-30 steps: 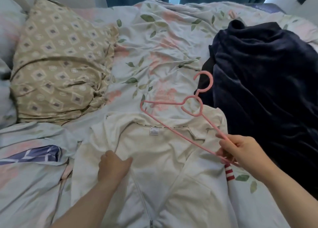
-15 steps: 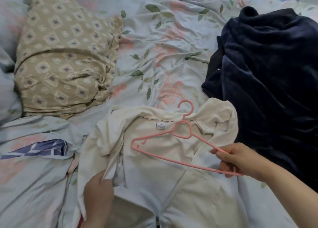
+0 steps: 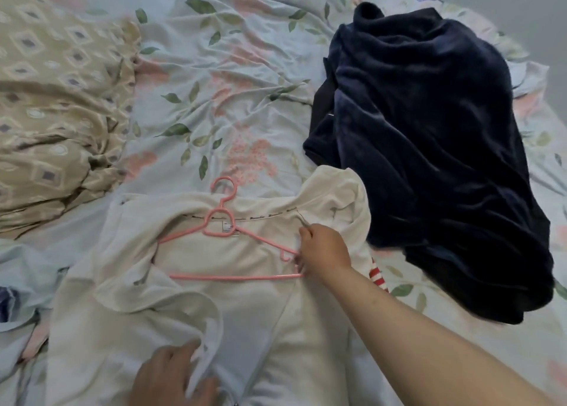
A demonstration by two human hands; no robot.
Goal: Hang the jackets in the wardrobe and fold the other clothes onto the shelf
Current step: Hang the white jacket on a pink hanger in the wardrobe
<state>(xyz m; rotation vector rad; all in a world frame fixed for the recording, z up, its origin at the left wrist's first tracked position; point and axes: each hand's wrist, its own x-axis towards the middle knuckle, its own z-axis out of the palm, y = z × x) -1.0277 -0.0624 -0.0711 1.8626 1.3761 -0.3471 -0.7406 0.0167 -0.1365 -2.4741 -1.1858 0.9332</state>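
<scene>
Two hands are at work on a white jacket that lies on its back on the bed, zip open, collar pointing away from the person. A pink hanger rests inside the opened jacket, on the lining just below the neck label. Its hook sticks out past the collar onto the flowered sheet. The hanger's left end is tucked under the folded-back left front of the jacket, while its right end is uncovered.

The right hand has its fingers curled round that right end of the hanger, close to the jacket's right shoulder. The left hand, low in the view, grips the edge of the jacket's left front panel, the cloth bunched between thumb and fingers, near the zip.

A dark navy garment lies heaped on the bed to the right, its edge touching the jacket's right shoulder. A red-and-white striped piece peeks out just beside the right wrist. A beige patterned cover lies crumpled at the far left.
</scene>
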